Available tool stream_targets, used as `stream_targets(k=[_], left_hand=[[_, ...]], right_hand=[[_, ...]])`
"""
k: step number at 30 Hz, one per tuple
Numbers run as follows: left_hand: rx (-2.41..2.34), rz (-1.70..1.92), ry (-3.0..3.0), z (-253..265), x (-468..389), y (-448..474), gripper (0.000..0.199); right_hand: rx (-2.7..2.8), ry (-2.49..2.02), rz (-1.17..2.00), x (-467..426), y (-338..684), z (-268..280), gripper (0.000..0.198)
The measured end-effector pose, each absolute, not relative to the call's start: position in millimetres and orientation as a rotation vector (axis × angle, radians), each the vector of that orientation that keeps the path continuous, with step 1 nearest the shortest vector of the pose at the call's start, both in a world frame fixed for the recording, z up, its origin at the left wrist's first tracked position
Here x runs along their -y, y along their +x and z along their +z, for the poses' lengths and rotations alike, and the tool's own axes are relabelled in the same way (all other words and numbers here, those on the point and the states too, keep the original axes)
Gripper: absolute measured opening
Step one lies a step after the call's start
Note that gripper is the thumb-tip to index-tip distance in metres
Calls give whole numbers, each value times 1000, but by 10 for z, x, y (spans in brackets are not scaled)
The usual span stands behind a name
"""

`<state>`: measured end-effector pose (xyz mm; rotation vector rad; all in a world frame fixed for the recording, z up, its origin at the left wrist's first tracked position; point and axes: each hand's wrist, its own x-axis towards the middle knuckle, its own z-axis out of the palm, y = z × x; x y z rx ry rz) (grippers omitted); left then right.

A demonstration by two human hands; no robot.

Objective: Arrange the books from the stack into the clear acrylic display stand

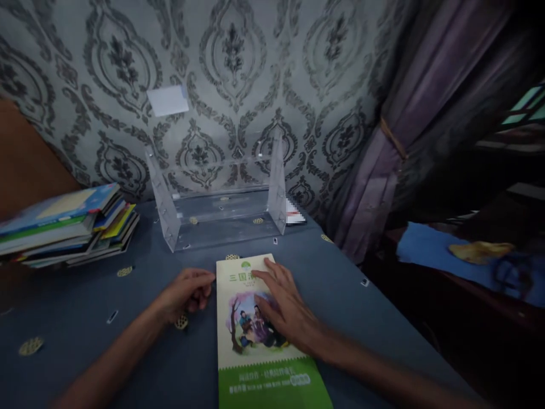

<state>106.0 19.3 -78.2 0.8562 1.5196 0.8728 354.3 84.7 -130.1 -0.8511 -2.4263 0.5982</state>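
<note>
A white and green book (251,343) with Chinese characters and a picture of people under a tree lies face up on the table. On its cover rests my right hand (285,307), fingers spread and flat, hiding part of the title and picture. Beside the book's upper left edge is my left hand (191,292), its fingers curled in with nothing visible in them. Its forefinger tip comes close to the edge; whether it touches, I cannot tell. Behind the book, a clear acrylic rack (164,207) with two side panels and crossbars stands near the wall.
A stack of books (55,227) sits at the left. The table (162,366) wears a blue patterned cloth and ends at the right in a slanting edge. Behind it are a patterned wall (255,57) and a tied purple curtain (374,182). A blue cloth (426,250) lies farther right.
</note>
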Motion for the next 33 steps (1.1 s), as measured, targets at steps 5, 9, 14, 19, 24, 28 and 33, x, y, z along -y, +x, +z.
stream_targets(k=[5, 9, 14, 19, 24, 28, 33], left_hand=[[-1399, 871, 828, -847, -263, 1106, 60], [-1377, 1027, 731, -882, -302, 1166, 62], [-1232, 1278, 516, -945, -385, 1198, 52], [-1108, 1427, 357, -971, -434, 1236, 45], [-1066, 1446, 242, -959, -379, 1270, 69], [-1022, 1457, 317, -1037, -293, 1281, 83], [-960, 1371, 534, -1143, -191, 1295, 89]], right_hand=[[2404, -845, 744, -926, 3469, -1372, 50], [2339, -852, 849, -1002, 3377, -1385, 53], [2129, -841, 974, -1108, 3255, -1360, 61], [1773, -832, 1274, -1199, 3252, -1307, 76], [1561, -548, 1882, -1221, 3263, -1189, 78], [1493, -506, 1946, -1189, 3267, -1177, 73], [1473, -605, 1875, -1103, 3324, -1120, 74]])
